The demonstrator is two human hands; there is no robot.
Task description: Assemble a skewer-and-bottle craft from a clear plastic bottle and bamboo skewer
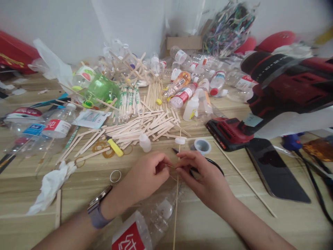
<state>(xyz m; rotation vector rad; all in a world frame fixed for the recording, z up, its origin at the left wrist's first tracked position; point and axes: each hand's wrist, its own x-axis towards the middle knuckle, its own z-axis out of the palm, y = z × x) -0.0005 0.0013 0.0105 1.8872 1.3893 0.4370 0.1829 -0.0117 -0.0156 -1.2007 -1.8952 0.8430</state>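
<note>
My left hand [153,170] and my right hand [200,173] meet at the front middle, fingertips pinched. Between them runs a thin tan loop, apparently a rubber band [171,166], beside a bamboo skewer [176,208]. The upright-looking skewer carries a white bottle cap [180,140] near its far end. Below my hands lies a clear plastic bottle [145,222] with a red label, its neck end partly hidden under them. Scissors [215,165] with black handles lie partly behind my right hand, beside a small grey cup [202,146].
Wooden craft sticks [140,128] spread across the middle, with plastic bottles [184,95] behind. At right stand a red cordless drill [286,83] and a black phone [277,170]. Rubber bands [104,149], a yellow-handled tool [115,147] and crumpled tissue [52,184] lie left.
</note>
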